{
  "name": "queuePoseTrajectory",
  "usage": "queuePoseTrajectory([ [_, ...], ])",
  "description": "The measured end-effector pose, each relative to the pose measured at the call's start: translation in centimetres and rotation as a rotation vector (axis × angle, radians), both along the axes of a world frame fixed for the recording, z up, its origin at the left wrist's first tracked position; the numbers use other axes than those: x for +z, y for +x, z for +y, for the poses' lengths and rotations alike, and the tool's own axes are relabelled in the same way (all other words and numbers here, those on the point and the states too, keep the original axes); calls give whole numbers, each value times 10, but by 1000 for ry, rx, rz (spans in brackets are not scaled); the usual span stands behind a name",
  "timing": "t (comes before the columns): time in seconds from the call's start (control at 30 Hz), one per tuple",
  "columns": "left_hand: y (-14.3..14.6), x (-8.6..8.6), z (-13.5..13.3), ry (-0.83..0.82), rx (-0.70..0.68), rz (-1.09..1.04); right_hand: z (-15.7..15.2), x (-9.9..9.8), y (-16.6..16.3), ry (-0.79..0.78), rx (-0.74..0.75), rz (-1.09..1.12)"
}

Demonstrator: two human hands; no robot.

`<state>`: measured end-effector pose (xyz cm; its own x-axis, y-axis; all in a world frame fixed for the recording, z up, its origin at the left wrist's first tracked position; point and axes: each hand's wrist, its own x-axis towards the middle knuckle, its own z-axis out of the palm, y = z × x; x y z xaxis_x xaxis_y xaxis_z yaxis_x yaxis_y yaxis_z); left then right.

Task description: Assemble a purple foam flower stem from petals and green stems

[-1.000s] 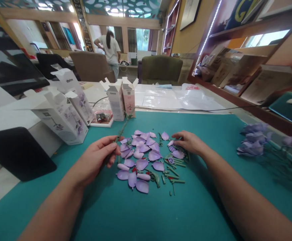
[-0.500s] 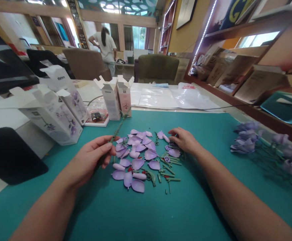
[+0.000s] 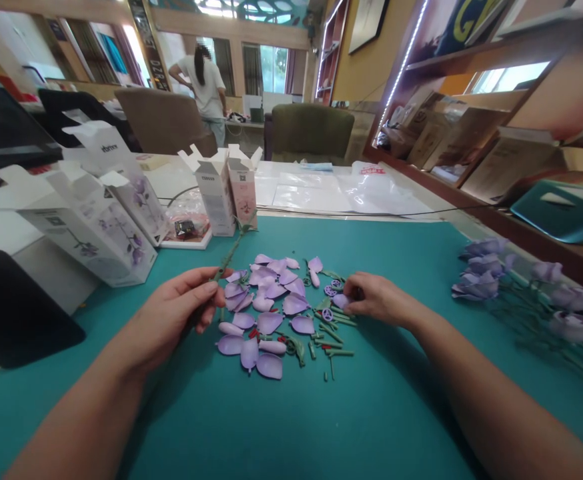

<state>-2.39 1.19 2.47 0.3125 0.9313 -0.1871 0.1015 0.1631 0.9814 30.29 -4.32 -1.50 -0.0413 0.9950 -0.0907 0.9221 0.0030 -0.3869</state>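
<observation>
My left hand (image 3: 184, 300) pinches a thin green plastic flower stem (image 3: 231, 253), which slants up and away from the fingers. At the right side of the loose parts, my right hand (image 3: 384, 301) has its fingers curled together against a lilac petal (image 3: 340, 301); the fingertips partly cover it, and what they grip is hidden. Many lilac petals (image 3: 270, 323) are spread between the hands. Purple wheel-shaped pieces (image 3: 327, 315) and short green stem pieces (image 3: 341, 353) lie beside and below the right fingers. A green leaf-like part (image 3: 298, 350) and small red pieces lie lower down.
Opened flower boxes (image 3: 106, 233) stand at the left, with two narrower boxes (image 3: 216, 193) at the back. Assembled lilac flowers (image 3: 481, 270) lie on the green mat (image 3: 291, 420) at the right. A black object (image 3: 19, 310) is at the left edge. Another person stands far behind.
My right hand has moved toward me, away from the pale bud-shaped piece, and its fingers have closed in at the lilac petal. My left hand still holds the stem. The view has shifted slightly.
</observation>
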Motion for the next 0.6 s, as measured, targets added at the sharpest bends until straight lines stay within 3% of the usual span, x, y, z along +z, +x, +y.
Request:
queuePoseTrajectory([
  [0.17, 2, 2, -2, -15, 10, 3, 0, -1, 5, 7, -43, 152],
  [0.33, 2, 6, -5, -32, 21, 11, 6, -6, 28, 188, -231, 352],
  [0.47, 1, 4, -5, 4, 8, 57, 8, -13, 39, 300, -392, 240],
  [0.6, 0, 2, -2, 38, 14, 121, 6, -15, 36, 277, -323, 32],
])
